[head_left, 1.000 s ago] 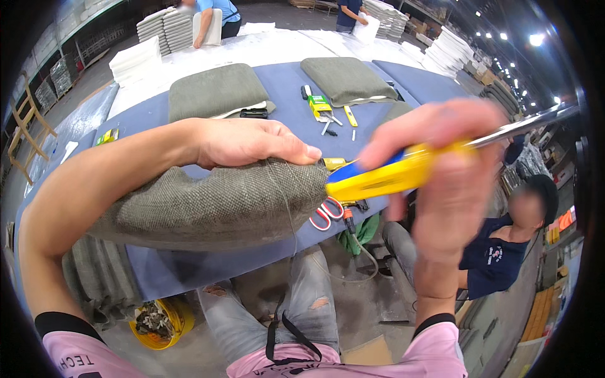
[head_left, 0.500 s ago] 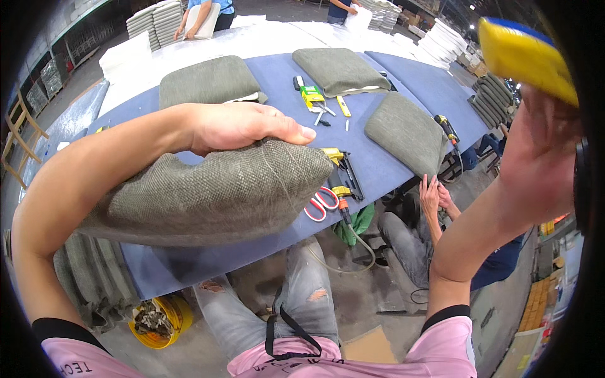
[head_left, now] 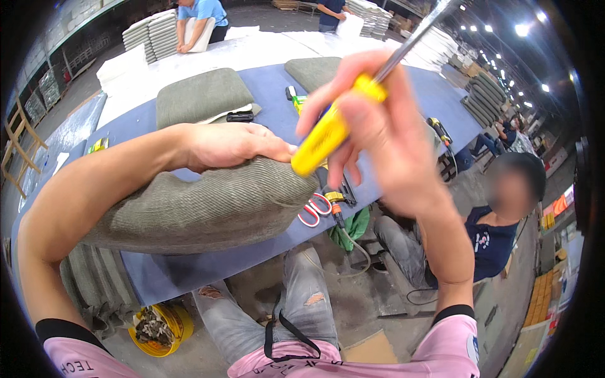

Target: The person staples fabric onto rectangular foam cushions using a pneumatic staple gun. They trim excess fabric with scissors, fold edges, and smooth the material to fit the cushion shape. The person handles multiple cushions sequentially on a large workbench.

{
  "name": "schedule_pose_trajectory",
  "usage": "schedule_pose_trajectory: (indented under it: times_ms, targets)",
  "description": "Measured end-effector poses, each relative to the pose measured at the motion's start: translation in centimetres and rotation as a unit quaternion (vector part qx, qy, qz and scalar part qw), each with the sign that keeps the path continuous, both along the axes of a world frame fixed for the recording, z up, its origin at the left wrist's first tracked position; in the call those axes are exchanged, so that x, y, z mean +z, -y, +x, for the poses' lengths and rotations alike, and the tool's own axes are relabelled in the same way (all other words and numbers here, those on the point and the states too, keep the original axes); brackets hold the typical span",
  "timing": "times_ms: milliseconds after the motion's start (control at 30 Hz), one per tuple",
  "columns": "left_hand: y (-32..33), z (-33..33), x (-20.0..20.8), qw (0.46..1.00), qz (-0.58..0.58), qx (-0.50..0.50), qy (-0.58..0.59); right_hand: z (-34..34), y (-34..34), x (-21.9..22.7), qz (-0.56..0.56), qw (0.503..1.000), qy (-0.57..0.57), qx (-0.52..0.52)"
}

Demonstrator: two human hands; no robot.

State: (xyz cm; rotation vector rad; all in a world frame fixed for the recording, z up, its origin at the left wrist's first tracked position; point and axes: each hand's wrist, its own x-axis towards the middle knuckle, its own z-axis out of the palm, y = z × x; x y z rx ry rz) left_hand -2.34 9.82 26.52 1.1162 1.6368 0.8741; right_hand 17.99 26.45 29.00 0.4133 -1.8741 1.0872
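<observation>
A stuffed grey-green fabric cushion (head_left: 201, 214) stands tilted on edge at the front of the blue-covered table (head_left: 170, 277). My left hand (head_left: 233, 146) grips its upper edge, with the thumb pressed near the right-hand corner. In my right hand (head_left: 397, 151), blurred by motion, is a screwdriver (head_left: 321, 142) with a yellow handle and a metal shaft pointing up and right. The handle's end is close to the cushion's corner and my left thumb; whether it touches, I cannot tell. Red-and-white-handled scissors (head_left: 310, 214) lie just right of the cushion, beside a partly hidden yellow-and-black air stapler (head_left: 334, 197).
Covered cushions (head_left: 201, 94) lie farther back on the table. Below its front edge stands a yellow bucket (head_left: 179, 318) of scraps, near folded fabric (head_left: 97, 283). A seated co-worker (head_left: 485, 246) is at the right, and an air hose (head_left: 365, 255) hangs down.
My right hand has come down and left from the upper right, bringing the screwdriver to the cushion's corner. My left hand keeps its hold. The seated co-worker's head has come into view.
</observation>
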Motion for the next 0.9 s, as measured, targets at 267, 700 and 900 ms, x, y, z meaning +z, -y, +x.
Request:
schedule_pose_trajectory:
  times_ms: [267,700,900]
  targets:
    - [-0.8,1.1,-0.5,0.999,0.008,-0.048,0.011,2.0,-0.5,-1.3,0.060,0.995,0.002,0.076]
    - [4.8,8.4,0.5,0.996,-0.046,-0.078,-0.001,-9.8,-11.3,-27.8,0.108,0.873,0.389,-0.274]
    - [8.7,16.7,0.4,0.962,-0.172,-0.106,-0.184,-9.5,-12.2,-36.8,0.142,0.790,0.337,-0.492]
